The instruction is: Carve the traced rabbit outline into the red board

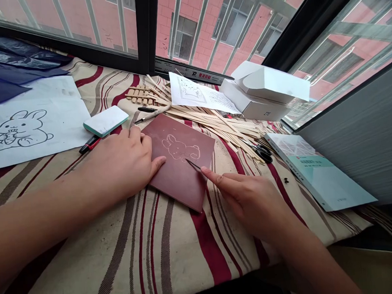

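A maroon carving board (188,183) lies tilted on a striped cloth (176,256), with a pale rabbit outline (180,148) marked on its surface. My left hand (123,163) rests flat against the board's left edge, thumb lying on the board and holding nothing. My right hand (243,197) pinches a slim pointed carving tool (194,166). The tool's tip is just over the board, to the lower right of the rabbit. Most of the tool's shaft is hidden by my fingers.
Bamboo strips (211,123) and a printed sheet (195,93) lie behind the board. At left are a paper rabbit drawing (20,132), dark blue carbon paper (5,66) and a white-and-teal block (106,121). At right are black scissors (261,152), a book (318,169) and a white ZTE box (256,98).
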Motion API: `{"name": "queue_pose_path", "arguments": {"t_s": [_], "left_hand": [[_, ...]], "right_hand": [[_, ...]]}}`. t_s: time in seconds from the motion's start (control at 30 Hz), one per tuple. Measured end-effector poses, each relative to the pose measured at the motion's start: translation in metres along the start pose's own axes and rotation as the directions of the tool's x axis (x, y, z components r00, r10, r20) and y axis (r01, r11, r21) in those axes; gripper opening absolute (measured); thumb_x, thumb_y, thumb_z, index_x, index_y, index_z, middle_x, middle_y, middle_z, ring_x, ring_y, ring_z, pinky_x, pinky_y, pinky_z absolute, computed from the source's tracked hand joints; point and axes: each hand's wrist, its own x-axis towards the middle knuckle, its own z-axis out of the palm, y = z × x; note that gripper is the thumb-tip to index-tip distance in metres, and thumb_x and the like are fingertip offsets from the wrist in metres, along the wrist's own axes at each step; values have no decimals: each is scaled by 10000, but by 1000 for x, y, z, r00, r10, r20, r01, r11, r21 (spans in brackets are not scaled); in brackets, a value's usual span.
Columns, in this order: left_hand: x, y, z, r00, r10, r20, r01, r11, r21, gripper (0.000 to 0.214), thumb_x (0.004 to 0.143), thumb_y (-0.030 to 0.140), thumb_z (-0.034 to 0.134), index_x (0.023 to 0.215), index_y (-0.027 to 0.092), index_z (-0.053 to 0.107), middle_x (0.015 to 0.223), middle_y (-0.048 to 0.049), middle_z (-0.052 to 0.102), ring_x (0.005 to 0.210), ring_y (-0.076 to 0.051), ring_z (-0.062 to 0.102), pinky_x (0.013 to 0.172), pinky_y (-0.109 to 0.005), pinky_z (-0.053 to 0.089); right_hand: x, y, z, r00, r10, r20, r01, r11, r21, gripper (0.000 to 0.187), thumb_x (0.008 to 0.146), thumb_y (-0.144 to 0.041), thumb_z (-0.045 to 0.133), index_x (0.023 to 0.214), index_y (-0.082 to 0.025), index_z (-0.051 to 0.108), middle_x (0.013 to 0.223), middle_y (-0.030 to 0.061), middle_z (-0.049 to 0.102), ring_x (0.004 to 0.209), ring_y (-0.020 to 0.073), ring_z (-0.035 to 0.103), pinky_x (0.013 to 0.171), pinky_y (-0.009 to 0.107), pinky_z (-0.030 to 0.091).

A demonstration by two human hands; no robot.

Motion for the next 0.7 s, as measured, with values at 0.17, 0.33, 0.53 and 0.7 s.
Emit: {"name": "queue_pose_path", "arguments": {"t_s": [0.17,0.33,0.53,0.7], "left_hand": [[1,0,0,1000,2,24,-1,998,-60,642,1030,469,361,1250,-45,677,1199,-356,667,1107,-483,684,874,-493,519],[0,-2,3,1000,12,6,-12,998,-64,654,1035,477,329,1235,-30,691,1173,-350,682,1100,-485,684,865,-506,524],[0,-3,4,1000,20,0,-20,1000,23,644,1053,485,304,1242,6,690,1157,-314,700,1055,-433,698,850,-466,520],[0,-3,4,999,28,-24,-29,1000,-7,663,1043,491,298,1230,-7,693,1145,-328,703,1068,-461,688,860,-491,515]], "right_hand": [[8,15,-5,997,-39,71,37,999,33,601,984,-75,544,1531,-308,638,1044,0,849,765,147,774,602,259,454],[5,14,-5,994,-14,111,1,994,113,607,991,-66,517,1552,-275,620,926,20,826,771,141,765,650,232,489],[4,3,-3,999,-5,46,1,997,73,607,965,-69,515,1523,-264,656,913,16,830,727,183,776,599,274,470],[-2,-22,-3,998,11,-58,-11,1000,1,577,917,-48,515,1454,-134,706,731,8,775,522,195,698,483,329,401]]}}
